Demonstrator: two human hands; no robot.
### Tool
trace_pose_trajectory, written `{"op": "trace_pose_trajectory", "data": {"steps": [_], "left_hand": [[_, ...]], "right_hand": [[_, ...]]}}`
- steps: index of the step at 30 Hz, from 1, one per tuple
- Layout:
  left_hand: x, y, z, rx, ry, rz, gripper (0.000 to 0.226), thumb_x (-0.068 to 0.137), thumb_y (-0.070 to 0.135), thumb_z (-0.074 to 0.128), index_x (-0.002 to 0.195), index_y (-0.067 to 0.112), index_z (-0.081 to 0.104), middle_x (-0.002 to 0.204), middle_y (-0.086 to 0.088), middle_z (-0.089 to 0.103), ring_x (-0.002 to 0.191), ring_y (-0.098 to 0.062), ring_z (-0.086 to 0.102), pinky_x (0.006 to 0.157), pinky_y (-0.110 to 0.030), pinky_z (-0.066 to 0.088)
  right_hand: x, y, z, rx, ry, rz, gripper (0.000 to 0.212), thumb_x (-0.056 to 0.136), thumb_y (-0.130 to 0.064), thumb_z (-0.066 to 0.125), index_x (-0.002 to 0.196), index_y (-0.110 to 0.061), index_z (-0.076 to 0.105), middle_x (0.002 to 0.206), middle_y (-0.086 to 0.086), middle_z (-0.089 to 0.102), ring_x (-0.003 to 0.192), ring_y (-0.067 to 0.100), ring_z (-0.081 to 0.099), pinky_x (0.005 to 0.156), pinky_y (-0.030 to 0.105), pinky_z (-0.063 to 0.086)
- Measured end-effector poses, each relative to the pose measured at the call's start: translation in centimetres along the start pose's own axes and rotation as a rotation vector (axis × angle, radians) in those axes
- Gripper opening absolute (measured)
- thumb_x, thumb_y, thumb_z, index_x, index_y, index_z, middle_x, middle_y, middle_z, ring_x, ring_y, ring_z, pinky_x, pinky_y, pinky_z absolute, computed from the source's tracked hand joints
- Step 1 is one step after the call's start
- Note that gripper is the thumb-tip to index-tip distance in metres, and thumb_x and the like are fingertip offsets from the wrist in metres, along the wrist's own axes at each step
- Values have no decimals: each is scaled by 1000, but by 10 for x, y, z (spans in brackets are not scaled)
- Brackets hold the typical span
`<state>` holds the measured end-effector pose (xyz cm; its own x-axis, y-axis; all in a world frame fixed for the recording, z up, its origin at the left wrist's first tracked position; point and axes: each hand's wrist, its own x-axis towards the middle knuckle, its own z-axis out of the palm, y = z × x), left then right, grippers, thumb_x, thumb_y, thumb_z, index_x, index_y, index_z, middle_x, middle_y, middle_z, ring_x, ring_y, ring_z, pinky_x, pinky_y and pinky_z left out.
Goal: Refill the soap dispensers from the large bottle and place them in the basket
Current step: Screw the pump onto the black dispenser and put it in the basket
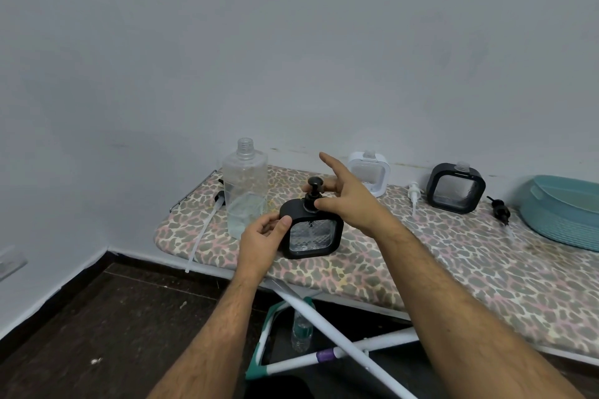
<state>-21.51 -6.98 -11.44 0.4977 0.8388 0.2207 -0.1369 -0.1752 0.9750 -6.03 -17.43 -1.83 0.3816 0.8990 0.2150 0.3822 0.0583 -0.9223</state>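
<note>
Head view: both hands on the black dispenser

Left hand grips the near black dispenser by its left edge on the ironing board. Right hand pinches the pump collar, index finger pointing out. Just left stands the large bottle, uncapped. Farther right: white dispenser, second black dispenser, teal basket.

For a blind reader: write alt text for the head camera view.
Left hand steadies a black soap dispenser on a leopard-print ironing board while the right hand pinches its pump collar. An uncapped large bottle stands beside it; two open dispensers and a teal basket sit farther right.
</note>
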Motion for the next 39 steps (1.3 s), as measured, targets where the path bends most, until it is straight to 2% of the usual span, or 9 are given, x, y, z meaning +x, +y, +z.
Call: {"op": "trace_pose_trajectory", "data": {"steps": [7, 11, 15, 19, 25, 30, 33, 36, 39], "left_hand": [[2, -5, -1, -1, -6, -2, 52, 73, 51, 68, 109, 14, 71, 99, -4, 75, 93, -16, 72, 80, -31, 58], [1, -4, 0, 3, -2, 6, 53, 72, 51, 67, 109, 13, 70, 98, -4, 75, 91, -15, 72, 77, -26, 58], [1, -3, -1, 14, -7, 11, 55, 73, 51, 67, 111, 12, 70, 99, -3, 75, 93, -14, 71, 80, -26, 58], [1, -3, -1, 17, -11, 18, 56, 72, 52, 66, 111, 11, 70, 98, -3, 74, 92, -13, 71, 77, -22, 57], [2, -5, -1, -5, -9, 14, 51, 73, 50, 68, 106, 11, 71, 96, -6, 75, 92, -18, 72, 81, -32, 58], [1, -4, -1, -11, -10, 19, 46, 73, 47, 68, 105, 13, 71, 95, -4, 75, 89, -16, 72, 79, -28, 59], [1, -3, -1, -2, -13, 19, 50, 74, 48, 66, 107, 10, 71, 95, -4, 75, 89, -15, 72, 77, -24, 58], [2, -1, -1, 1, -15, 6, 51, 74, 50, 66, 108, 11, 71, 96, -2, 76, 90, -13, 72, 78, -26, 58], [2, -2, -1, 3, -25, 8, 52, 76, 49, 66, 111, 10, 71, 97, -1, 76, 92, -12, 72, 80, -26, 57]], "right_hand": [[2, -1, -1, -116, 42, -20, 83, 80, -5, 80, 148, -29, 39, 97, -5, 78, 88, 13, 66, 97, 39, 52], [4, 0, 1, -144, 36, -26, 88, 80, -3, 79, 152, -29, 35, 101, -3, 76, 72, 9, 57, 88, 33, 51], [7, -4, -8, -121, -111, 22, 91, 85, -2, 75, 157, -31, 27, 115, -2, 73, 97, 12, 67, 100, 33, 52], [12, -5, -11, -132, -142, 51, 85, 83, -1, 77, 153, -26, 35, 103, 0, 77, 107, 17, 70, 106, 42, 49], [6, 1, -2, -133, -15, 8, 77, 79, -7, 82, 143, -24, 44, 98, -2, 78, 92, 13, 71, 91, 34, 55], [-3, 7, 15, -220, 172, -19, 61, 76, -20, 84, 123, -34, 48, 106, -1, 76, 97, 13, 70, 88, 36, 57], [-4, 5, 18, -247, 184, -22, 69, 79, -21, 82, 136, -30, 44, 113, 2, 74, 99, 15, 68, 88, 35, 55], [-2, 4, 10, -153, 49, 12, 89, 83, -13, 79, 153, -33, 29, 111, 0, 74, 92, 17, 69, 93, 39, 54], [3, 6, -2, -89, -63, 45, 93, 83, -5, 76, 156, -32, 26, 114, 3, 75, 113, 21, 68, 106, 48, 48]]}}
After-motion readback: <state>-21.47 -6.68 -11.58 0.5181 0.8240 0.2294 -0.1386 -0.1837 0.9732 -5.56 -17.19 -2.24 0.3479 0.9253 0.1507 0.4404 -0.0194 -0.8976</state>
